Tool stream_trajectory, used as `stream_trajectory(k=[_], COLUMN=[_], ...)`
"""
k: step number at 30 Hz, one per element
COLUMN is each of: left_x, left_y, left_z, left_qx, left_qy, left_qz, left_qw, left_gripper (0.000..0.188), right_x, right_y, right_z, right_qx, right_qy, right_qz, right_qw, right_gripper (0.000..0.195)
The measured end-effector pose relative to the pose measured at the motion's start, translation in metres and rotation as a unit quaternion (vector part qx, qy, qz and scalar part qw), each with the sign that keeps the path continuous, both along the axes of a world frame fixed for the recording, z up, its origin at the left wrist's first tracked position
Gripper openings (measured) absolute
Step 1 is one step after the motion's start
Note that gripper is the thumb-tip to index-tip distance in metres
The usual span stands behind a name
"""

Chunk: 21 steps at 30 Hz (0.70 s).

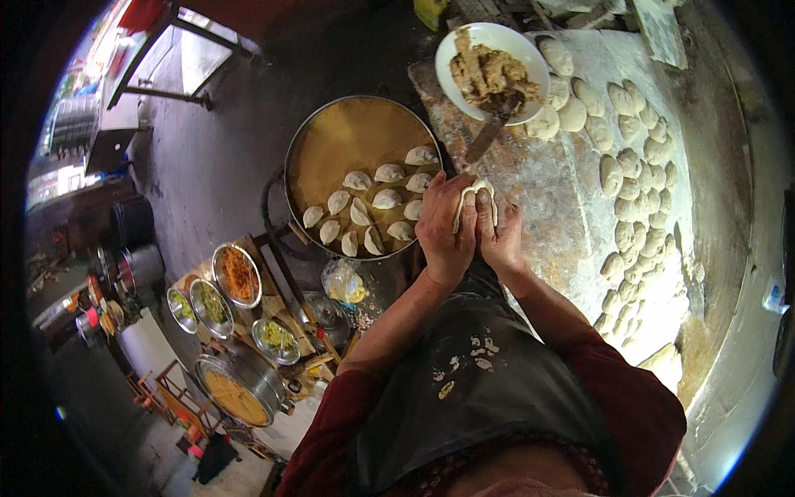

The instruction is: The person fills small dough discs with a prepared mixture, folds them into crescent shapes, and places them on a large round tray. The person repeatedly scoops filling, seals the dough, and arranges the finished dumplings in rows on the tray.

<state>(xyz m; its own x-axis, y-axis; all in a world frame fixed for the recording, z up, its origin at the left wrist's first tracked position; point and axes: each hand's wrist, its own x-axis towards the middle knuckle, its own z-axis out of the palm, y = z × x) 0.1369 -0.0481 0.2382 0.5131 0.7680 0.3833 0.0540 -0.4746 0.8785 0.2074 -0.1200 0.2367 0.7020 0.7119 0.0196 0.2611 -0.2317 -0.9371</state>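
Between my left hand point(446, 227) and my right hand point(502, 236) is a folded dough wrapper point(482, 185), its pale edge curving above my thumbs. Both hands grip it from the sides, and any filling inside is hidden. Just left of my hands, a round steamer tray point(329, 136) carries several crescent dumplings point(387, 199) on its lower and right parts. Beyond my hands stands a white bowl point(442, 59) of brownish filling point(490, 71). A dark flat spatula point(487, 140) rests in it, handle pointing toward my hands.
Several flattened dough pieces point(571, 113) and dough lumps point(646, 186) cover the right side of the floured board point(528, 180). At lower left, metal bowls hold shredded orange filling point(239, 273) and green chopped filling point(275, 335). A steamer pot point(242, 385) stands near them. A plastic bag point(343, 282) lies below the tray.
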Motion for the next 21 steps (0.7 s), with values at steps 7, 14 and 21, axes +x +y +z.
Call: stream_trajectory(k=[7, 14, 21], left_x=[-0.046, -0.112, -0.176], left_y=[0.009, 0.044, 0.079], left_z=[-0.049, -0.075, -0.147], left_qx=[-0.058, -0.446, -0.601], left_qy=[0.077, -0.083, -0.017], left_qz=[0.015, -0.191, -0.024], left_qw=[0.995, 0.87, 0.799], left_gripper=[0.038, 0.085, 0.043], right_x=[-0.027, -0.039, -0.089], right_y=[0.011, 0.019, 0.093], right_z=[-0.036, -0.108, -0.098], right_qx=[-0.138, -0.124, -0.105], right_qy=[0.024, 0.055, -0.044], right_qz=[0.046, 0.137, 0.33], right_qw=[0.989, 0.981, 0.937], right_gripper=[0.024, 0.044, 0.08])
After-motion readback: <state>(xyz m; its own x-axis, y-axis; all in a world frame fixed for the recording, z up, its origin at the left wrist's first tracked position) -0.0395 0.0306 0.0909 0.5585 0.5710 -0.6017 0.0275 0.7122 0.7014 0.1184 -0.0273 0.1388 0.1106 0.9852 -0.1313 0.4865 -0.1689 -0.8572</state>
